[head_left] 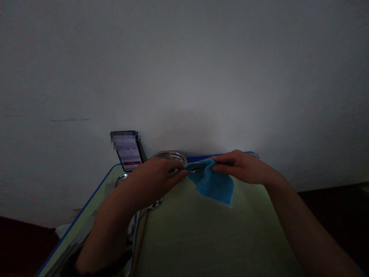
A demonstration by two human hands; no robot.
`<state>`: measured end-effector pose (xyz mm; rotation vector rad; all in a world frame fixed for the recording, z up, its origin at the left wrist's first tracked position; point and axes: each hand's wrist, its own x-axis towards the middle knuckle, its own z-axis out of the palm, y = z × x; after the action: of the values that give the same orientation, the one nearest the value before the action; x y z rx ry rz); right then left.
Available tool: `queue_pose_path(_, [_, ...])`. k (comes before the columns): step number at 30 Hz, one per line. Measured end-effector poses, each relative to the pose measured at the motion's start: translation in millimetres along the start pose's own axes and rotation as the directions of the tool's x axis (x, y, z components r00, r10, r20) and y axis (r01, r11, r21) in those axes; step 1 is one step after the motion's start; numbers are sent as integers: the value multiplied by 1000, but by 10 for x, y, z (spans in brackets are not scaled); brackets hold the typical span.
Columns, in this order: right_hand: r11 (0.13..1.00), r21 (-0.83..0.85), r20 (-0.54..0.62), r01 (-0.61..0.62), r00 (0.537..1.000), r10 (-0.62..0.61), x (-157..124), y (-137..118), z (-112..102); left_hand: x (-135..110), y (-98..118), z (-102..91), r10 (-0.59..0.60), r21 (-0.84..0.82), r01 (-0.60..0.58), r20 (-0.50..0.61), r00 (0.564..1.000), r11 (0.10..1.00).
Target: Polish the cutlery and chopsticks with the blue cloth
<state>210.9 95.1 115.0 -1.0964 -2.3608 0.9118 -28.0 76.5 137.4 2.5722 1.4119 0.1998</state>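
Note:
A blue cloth (pixel 215 185) hangs over a pale green table (pixel 201 234). My right hand (pixel 242 166) pinches the cloth's upper edge. My left hand (pixel 157 177) is closed at the cloth's left end, its fingertips on a small shiny metal object (pixel 193 169) partly wrapped in the cloth; I cannot make out what it is. The two hands nearly meet above the table's far half.
A round metal plate (pixel 170 156) lies at the far edge by the white wall. A phone (pixel 128 151) with a lit screen leans against the wall at the left. Metal utensils (pixel 138 215) lie under my left forearm. The table has a blue rim (pixel 86 204).

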Motion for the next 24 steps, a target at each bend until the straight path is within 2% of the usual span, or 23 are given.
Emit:
queue_pose_path(5, [999, -27, 43, 18, 999, -16, 20, 6, 43, 3, 23, -11, 1, -29, -2, -34, 999, 1000])
queue_pose_path(10, [992, -127, 70, 16, 998, -7, 34, -1, 62, 16, 48, -1, 48, -24, -49, -51, 998, 999])
queue_pose_path(15, [990, -132, 36, -47, 998, 52, 35, 13, 68, 16, 10, 12, 60, -42, -60, -3, 998, 997])
queue_pose_path(21, [988, -118, -59, -104, 994, 97, 27, 2, 75, 0, 1, -5, 29, -60, -27, 34, 999, 998])
queue_pose_path(24, [994, -54, -56, -94, 994, 91, 42, 5, 83, -6, 28, -15, 30, -70, -26, 48, 998, 997])
